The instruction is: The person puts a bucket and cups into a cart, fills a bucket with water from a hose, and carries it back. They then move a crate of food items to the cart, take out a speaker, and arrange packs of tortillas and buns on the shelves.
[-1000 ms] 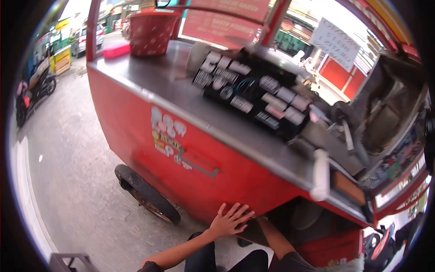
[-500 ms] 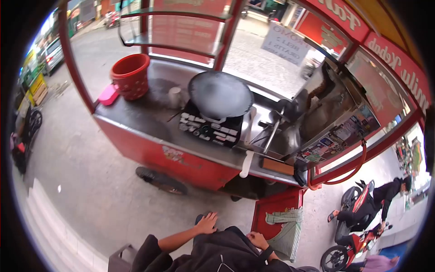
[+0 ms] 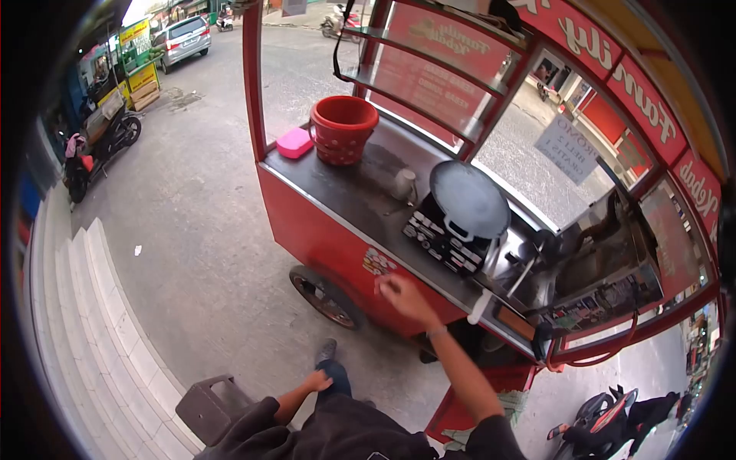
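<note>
My right hand (image 3: pixel 408 300) is stretched forward in front of the red cart's front panel (image 3: pixel 307 222). Its fingers are loosely bent and somewhat blurred; I see nothing in them. My left hand (image 3: pixel 317 381) rests on my leg near the knee, fingers laid along it. On the steel counter (image 3: pixel 368 211) stands a black stove (image 3: pixel 441 244) bearing a wide grey pan (image 3: pixel 469 201). Left of it are a pale cup (image 3: pixel 405 185), a red bucket (image 3: pixel 343 142) and a pink box (image 3: pixel 294 143).
A grey plastic stool (image 3: pixel 211 406) stands at my left, by white tiled steps (image 3: pixel 107 322). The cart's wheel (image 3: pixel 326 297) is ahead of me. A griddle-like metal unit (image 3: pixel 606 261) stands at the counter's right. A motorbike (image 3: pixel 609 418) with a person is at lower right.
My view has swung left, so the cart appears further right. My right hand has left my lap and reached out toward the cart. My left hand stays on my leg.
</note>
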Motion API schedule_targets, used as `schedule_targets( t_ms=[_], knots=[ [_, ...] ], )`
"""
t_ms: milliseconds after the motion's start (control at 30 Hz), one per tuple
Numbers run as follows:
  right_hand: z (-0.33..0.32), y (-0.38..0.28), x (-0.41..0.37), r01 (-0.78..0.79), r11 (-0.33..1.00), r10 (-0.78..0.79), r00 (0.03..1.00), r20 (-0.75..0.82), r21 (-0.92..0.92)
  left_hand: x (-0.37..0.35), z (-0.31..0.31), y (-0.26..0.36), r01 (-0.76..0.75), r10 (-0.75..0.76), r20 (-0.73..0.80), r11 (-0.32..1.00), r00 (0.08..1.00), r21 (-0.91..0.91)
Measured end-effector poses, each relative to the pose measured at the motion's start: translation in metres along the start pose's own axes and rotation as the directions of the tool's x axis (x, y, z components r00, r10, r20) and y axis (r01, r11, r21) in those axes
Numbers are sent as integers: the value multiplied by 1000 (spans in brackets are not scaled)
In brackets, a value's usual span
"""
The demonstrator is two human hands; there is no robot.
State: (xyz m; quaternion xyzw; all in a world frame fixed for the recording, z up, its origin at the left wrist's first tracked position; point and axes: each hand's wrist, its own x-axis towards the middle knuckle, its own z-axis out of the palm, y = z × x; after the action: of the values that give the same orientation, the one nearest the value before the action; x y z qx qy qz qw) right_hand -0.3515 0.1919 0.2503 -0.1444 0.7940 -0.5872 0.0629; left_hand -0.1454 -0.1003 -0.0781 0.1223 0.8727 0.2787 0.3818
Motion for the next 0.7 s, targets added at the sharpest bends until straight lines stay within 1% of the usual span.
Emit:
schedule_targets(
  t_ms=[33, 67, 100, 133, 167, 200, 233, 267, 300, 333, 367, 400, 433, 467, 500, 533, 567, 633, 667, 700],
  knots=[
    [-5, -29, 42, -88, 991, 84, 995, 50, 96, -13, -10, -21, 77, -77, 2, 996, 997, -41],
    [-7, -52, 84, -179, 966, 162, 981, 103, 189, -20, -9, -53, 116, -119, -64, 992, 991, -51],
    [-6, -56, 132, -163, 961, 153, 986, 63, 225, -24, -7, -80, 154, -161, -129, 986, 978, -64],
    [-4, -56, 181, -141, 955, 142, 990, 17, 262, -27, -16, -99, 316, -318, 26, 928, 948, -195],
    [-3, -58, 228, -153, 927, 165, 986, -8, 343, -27, -27, -119, 475, -434, 199, 833, 879, -284],
    [-2, -52, 272, -159, 890, 194, 980, -39, 428, -24, -32, -140, 578, -520, 254, 711, 816, -400],
    [6, -45, 312, -194, 764, 299, 951, -72, 615, -29, -40, -161, 508, -466, 204, 766, 861, -394],
    [8, -33, 366, -181, 615, 378, 922, -86, 767, -32, -57, -173, 502, -472, 189, 726, 861, -470],
    [10, -11, 416, -237, 449, 495, 869, -20, 861, -39, -77, -178, 507, -498, 195, 628, 845, -590],
    [15, -9, 447, -177, 443, 486, 871, -70, 879, -37, -102, -184, 493, -477, 200, 635, 856, -595],
    [21, -20, 467, -69, 443, 553, 805, -213, 894, -24, -129, -188, 479, -445, 212, 661, 870, -577],
    [25, 28, 513, 155, 549, 451, 772, -447, 821, -12, -156, -193, 463, -412, 223, 697, 883, -547],
    [28, 48, 537, 222, 518, 448, 752, -483, 826, 3, -182, -199, 445, -374, 242, 739, 896, -507],
    [24, 27, 531, 33, 451, 609, 719, -335, 892, 18, -205, -204, 426, -340, 260, 778, 904, -463],
    [24, 5, 518, 137, 451, 589, 697, -409, 882, 32, -224, -208, 406, -309, 280, 809, 909, -426],
    [18, -7, 503, 153, 476, 569, 698, -436, 866, 46, -244, -213, 382, -278, 296, 836, 914, -394],
    [13, -16, 490, 157, 500, 548, 705, -451, 852, 61, -260, -218, 359, -250, 311, 855, 917, -374],
    [-2, -27, 442, 37, 596, 533, 729, -429, 802, 94, -295, -223, 288, -163, 333, 883, 929, -370],
    [-4, -42, 408, 81, 592, 547, 690, -474, 802, 117, -314, -228, 246, -97, 358, 883, 929, -400],
    [-6, -56, 370, 122, 645, 496, 684, -534, 755, 144, -334, -229, 201, 6, 418, 871, 909, -449]
  ],
)
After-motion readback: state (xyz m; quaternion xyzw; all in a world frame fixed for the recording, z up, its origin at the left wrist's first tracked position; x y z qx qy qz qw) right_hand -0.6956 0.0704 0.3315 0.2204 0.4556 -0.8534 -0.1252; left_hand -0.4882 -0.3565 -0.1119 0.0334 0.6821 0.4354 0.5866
